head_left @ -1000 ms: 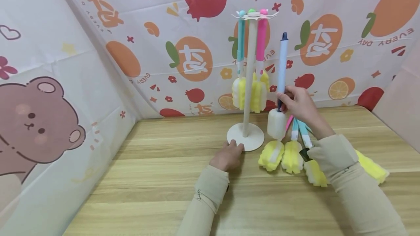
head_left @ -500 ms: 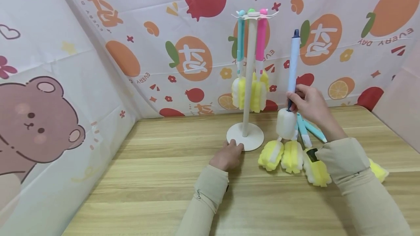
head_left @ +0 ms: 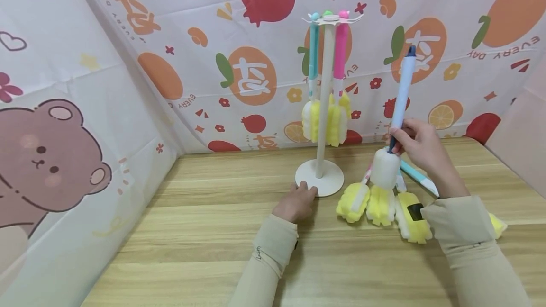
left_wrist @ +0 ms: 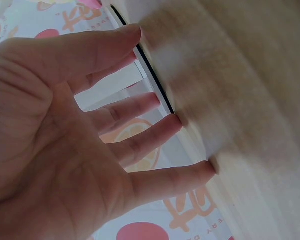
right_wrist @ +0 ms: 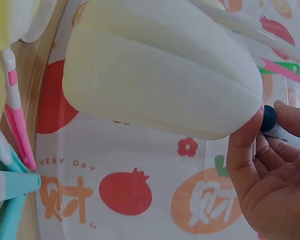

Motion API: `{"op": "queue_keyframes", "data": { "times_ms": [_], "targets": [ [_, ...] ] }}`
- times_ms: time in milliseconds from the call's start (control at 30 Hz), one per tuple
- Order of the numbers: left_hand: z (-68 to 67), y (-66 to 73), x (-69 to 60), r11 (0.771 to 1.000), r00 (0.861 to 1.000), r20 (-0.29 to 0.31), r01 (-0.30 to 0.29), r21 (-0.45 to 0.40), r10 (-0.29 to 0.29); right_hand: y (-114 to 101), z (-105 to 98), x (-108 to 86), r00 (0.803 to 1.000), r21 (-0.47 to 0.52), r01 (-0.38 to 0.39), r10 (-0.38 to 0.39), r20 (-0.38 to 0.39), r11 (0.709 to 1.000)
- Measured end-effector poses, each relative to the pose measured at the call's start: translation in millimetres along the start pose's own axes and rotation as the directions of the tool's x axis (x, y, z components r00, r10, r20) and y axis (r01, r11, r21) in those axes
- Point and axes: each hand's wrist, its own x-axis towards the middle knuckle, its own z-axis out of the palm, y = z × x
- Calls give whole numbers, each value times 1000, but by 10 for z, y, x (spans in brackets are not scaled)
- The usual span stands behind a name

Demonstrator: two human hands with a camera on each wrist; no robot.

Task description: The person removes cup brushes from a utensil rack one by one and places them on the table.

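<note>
Leaning slightly in the head view's right half, the blue-handled sponge brush [head_left: 401, 103] is pinched by the right hand [head_left: 420, 148]; the left hand [head_left: 295, 203], outstretched, touches the white stand's base [head_left: 334, 180] near centre; yellow-white sponge brushes [head_left: 381, 207] lie lower right

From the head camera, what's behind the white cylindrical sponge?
A pink-and-white plastic handle shows at its left, a turquoise-and-white handle at its right, and a yellow-and-white sponge head below. The white sponge covers that head's top; what lies there cannot be seen.
</note>
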Motion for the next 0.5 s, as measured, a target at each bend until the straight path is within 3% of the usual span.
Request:
{"op": "queue_keyframes", "data": {
  "times_ms": [200,500],
  "targets": [
    [7,6,-3,1000,1000,0,-10,-3,10,117,-79,-126,996,-4,-54,54,-65,999],
    [-5,-17,-15,1000,1000,-14,-21,3,21,110,-165,-155,992,-29,-98,95,-86,995]
  ]
}}
